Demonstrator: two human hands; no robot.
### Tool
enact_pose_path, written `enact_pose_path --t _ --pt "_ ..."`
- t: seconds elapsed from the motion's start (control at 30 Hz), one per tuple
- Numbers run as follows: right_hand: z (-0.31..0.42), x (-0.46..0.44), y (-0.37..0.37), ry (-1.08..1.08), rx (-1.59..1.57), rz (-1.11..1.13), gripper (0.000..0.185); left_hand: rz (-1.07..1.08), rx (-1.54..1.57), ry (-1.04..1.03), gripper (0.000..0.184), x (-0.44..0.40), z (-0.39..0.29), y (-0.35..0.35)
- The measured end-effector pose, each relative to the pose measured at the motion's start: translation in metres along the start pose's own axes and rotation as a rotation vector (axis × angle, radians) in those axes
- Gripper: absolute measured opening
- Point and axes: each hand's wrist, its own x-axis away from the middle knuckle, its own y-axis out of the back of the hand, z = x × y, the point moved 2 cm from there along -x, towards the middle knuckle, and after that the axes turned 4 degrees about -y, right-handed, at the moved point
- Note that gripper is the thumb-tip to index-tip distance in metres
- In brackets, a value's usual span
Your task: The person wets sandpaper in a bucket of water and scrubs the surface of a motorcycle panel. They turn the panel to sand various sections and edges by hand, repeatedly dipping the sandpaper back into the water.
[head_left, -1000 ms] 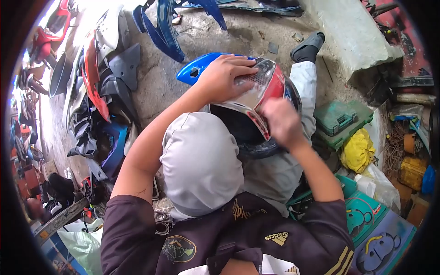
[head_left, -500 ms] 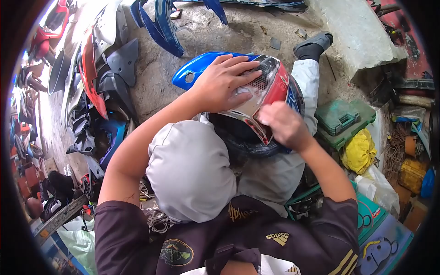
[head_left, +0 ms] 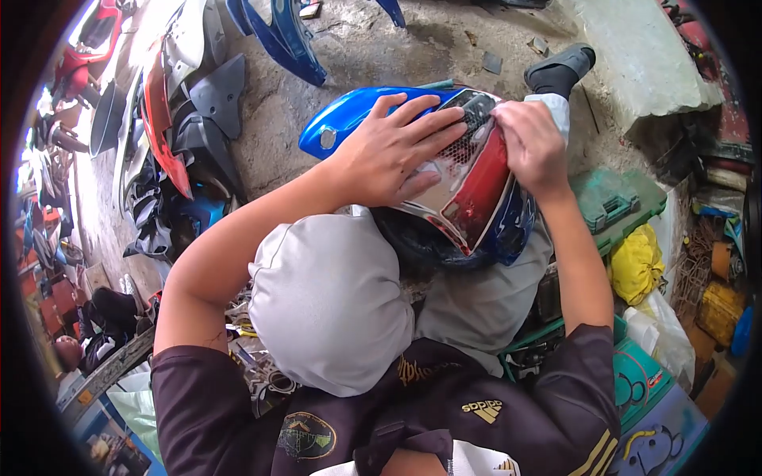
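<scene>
A glossy blue motorcycle fairing panel [head_left: 349, 117] lies across my lap, its right part covered by a red and white decal [head_left: 482, 181] with a black mesh pattern. My left hand [head_left: 393, 151] rests flat on the panel, fingers spread over the mesh part. At the upper right end of the red band, my right hand [head_left: 533, 144] is closed, its fingertips pressed together against the decal's edge. Whatever those fingertips may pinch is hidden. Under the panel sits a dark rounded part [head_left: 413, 238], partly covered.
Red, grey and black body panels [head_left: 163, 119] pile up at the left. More blue panels [head_left: 282, 44] lie ahead on the concrete floor. To the right are a green tool case [head_left: 615, 206], a yellow bag [head_left: 637, 262] and a concrete block [head_left: 643, 63].
My right hand has moved up along the red band from its lower end to its upper right end. My left hand stays spread on the panel.
</scene>
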Motion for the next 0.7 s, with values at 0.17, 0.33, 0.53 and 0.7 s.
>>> enact_pose_path --t 0.17,0.33,0.53,0.7 --pt "0.063 0.041 0.008 0.162 -0.128 0.201 0.026 -0.029 0.053 -0.011 0.073 0.004 0.004 0.0" --pt "0.002 -0.005 0.009 -0.003 -0.034 0.056 0.023 -0.04 0.054 0.001 0.074 0.008 0.0 0.0" --pt "0.067 0.047 0.012 0.149 -0.099 0.189 0.024 -0.088 0.03 -0.004 0.074 0.008 0.001 -0.004" --pt "0.009 0.009 0.01 0.055 0.013 0.066 0.025 -0.113 0.034 0.0 0.075 0.006 0.0 -0.005"
